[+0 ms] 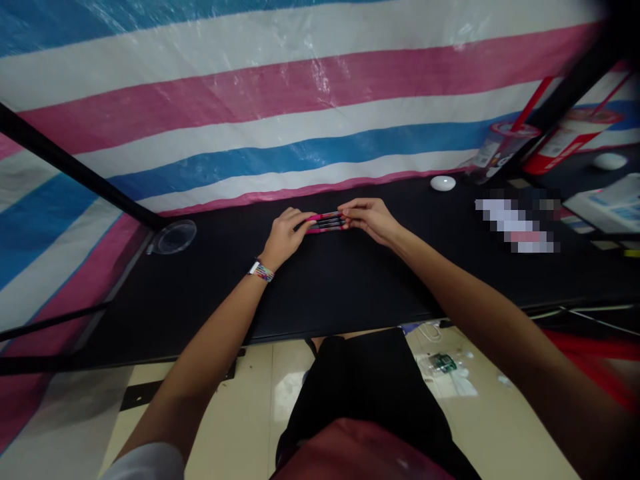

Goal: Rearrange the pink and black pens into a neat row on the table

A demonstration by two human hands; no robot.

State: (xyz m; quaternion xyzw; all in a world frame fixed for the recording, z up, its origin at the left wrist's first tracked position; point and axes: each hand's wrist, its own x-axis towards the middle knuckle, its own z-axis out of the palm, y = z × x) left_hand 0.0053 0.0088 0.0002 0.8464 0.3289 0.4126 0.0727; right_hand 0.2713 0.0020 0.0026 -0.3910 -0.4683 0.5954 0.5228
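Observation:
Several slim pens, dark with bright pink ends, lie side by side in a small bundle between my hands, at the middle of the black table. My left hand closes on their left ends, with the thumb and fingers pinched. At the right ends, my right hand pinches the bundle between thumb and fingertips. A colourful woven band is on my left wrist. My fingers hide both ends of the pens, and whether the pens touch the table I cannot tell.
A clear round lid lies on the black table at the left. Toward the right are a white oval object, a cup with a red straw, and a blurred-out flat item. A striped plastic sheet hangs behind.

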